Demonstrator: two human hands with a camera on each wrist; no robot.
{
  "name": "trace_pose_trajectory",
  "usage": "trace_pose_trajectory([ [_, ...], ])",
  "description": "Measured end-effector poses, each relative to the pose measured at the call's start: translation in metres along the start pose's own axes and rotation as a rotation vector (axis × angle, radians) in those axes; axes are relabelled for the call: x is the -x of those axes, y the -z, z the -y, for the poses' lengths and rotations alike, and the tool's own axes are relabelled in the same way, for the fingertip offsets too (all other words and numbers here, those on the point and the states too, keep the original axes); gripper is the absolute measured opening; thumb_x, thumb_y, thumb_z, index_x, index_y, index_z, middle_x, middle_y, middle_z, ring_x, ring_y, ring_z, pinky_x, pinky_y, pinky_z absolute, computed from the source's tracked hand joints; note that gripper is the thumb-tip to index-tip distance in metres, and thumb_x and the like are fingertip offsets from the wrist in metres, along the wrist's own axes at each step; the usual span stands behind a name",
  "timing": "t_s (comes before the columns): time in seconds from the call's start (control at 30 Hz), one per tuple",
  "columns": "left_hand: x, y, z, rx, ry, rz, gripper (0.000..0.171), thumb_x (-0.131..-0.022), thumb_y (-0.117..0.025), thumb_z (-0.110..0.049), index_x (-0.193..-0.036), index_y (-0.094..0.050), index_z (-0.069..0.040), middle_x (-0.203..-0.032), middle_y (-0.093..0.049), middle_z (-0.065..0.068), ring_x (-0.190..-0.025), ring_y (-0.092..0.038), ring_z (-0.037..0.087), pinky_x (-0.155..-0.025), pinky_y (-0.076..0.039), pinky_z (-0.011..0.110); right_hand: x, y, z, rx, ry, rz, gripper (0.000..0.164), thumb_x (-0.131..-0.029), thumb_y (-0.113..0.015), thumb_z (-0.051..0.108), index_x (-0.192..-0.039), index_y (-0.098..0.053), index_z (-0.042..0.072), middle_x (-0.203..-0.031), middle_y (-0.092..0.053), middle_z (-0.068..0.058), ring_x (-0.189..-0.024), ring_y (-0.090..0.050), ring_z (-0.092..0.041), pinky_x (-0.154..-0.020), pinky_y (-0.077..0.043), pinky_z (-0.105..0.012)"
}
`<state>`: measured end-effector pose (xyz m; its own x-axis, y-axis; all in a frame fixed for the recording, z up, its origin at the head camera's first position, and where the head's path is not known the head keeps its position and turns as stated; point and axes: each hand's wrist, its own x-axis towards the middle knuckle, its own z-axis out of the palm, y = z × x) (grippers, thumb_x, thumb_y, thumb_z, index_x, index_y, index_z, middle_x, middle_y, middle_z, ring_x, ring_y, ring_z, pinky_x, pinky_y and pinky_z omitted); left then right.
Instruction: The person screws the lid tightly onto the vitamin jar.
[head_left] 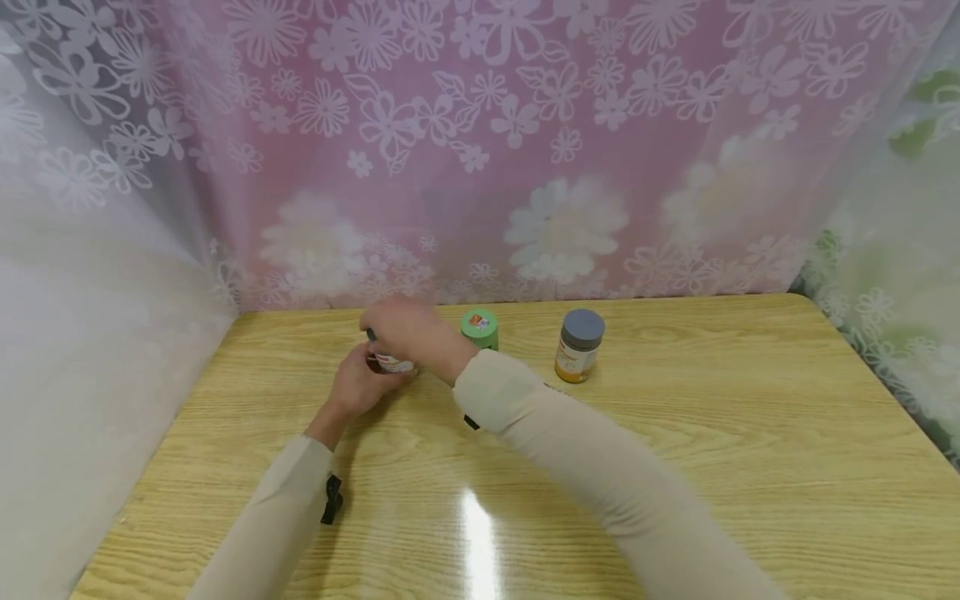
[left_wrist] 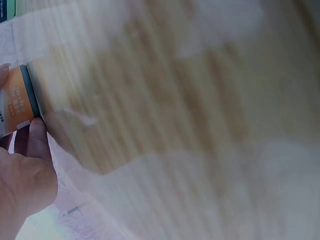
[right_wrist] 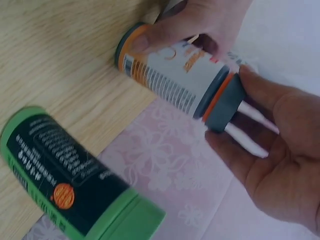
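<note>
At the left of the table, in the head view, my left hand (head_left: 360, 385) holds a jar (head_left: 393, 364) low on its body. In the right wrist view this jar (right_wrist: 165, 82) has a white and orange label and a barcode. My right hand (right_wrist: 285, 145) pinches its dark grey lid (right_wrist: 227, 102) between thumb and fingers, and an orange ring shows below the lid. The left thumb lies across the label near the base. The left wrist view catches my left hand (left_wrist: 30, 175) at the jar's base (left_wrist: 30, 92). In the head view the right hand (head_left: 411, 332) covers most of the lid.
A green-lidded container (head_left: 480, 329) with a dark label (right_wrist: 75, 165) stands just right of the jar, partly behind the right forearm. Farther right is another grey-lidded jar (head_left: 579, 346). The wooden table (head_left: 750, 400) meets a pink floral curtain (head_left: 465, 208) at its back edge.
</note>
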<state>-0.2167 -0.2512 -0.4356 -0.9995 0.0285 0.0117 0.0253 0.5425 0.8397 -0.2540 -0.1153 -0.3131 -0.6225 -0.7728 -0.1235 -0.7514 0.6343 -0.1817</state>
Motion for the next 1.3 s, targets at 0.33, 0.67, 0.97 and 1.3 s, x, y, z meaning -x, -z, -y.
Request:
trace_pose_trajectory([
  [0.33,-0.001,-0.002,0.003,-0.036,-0.029,-0.018,0.050,-0.081,-0.079,-0.025,-0.120,-0.054,-0.007,-0.112,-0.056,0.012,-0.099,-0.055,0.028,-0.084,-0.046,0.043,-0.007,-0.009,0.019,0.100,-0.290,-0.048,0.014,-0.098,-0.056,0.027,-0.106,-0.064,0.019,-0.095,-0.060,0.001,-0.086,-0.059,-0.018,-0.064,-0.050,-0.028],
  [0.67,0.001,-0.002,0.003,-0.005,-0.045,0.012,0.048,-0.080,-0.080,-0.025,-0.120,-0.058,-0.010,-0.111,-0.059,0.008,-0.091,-0.060,0.024,-0.076,-0.051,0.038,-0.004,-0.006,0.001,0.100,-0.095,0.002,0.054,-0.098,-0.041,0.053,-0.147,-0.038,0.028,-0.149,-0.035,0.000,-0.135,-0.032,-0.022,-0.107,-0.031,-0.039],
  [0.97,-0.002,0.000,0.002,-0.013,-0.044,0.011,0.041,-0.081,-0.079,-0.026,-0.114,-0.062,-0.008,-0.099,-0.060,0.008,-0.080,-0.061,0.021,-0.071,-0.050,0.035,-0.005,0.006,-0.014,-0.080,0.156,0.081,0.028,-0.098,-0.057,0.026,-0.124,-0.065,0.019,-0.124,-0.059,0.005,-0.111,-0.054,-0.012,-0.088,-0.045,-0.027],
  [1.3,0.001,-0.001,0.000,-0.010,-0.022,0.007,0.056,-0.081,-0.079,-0.026,-0.126,-0.050,-0.009,-0.110,-0.056,0.011,-0.088,-0.060,0.024,-0.072,-0.050,0.035,-0.007,-0.009,-0.001,0.067,-0.061,-0.140,0.025,-0.097,-0.055,0.038,-0.114,-0.070,0.026,-0.107,-0.067,0.009,-0.088,-0.060,-0.011,-0.071,-0.050,-0.027],
])
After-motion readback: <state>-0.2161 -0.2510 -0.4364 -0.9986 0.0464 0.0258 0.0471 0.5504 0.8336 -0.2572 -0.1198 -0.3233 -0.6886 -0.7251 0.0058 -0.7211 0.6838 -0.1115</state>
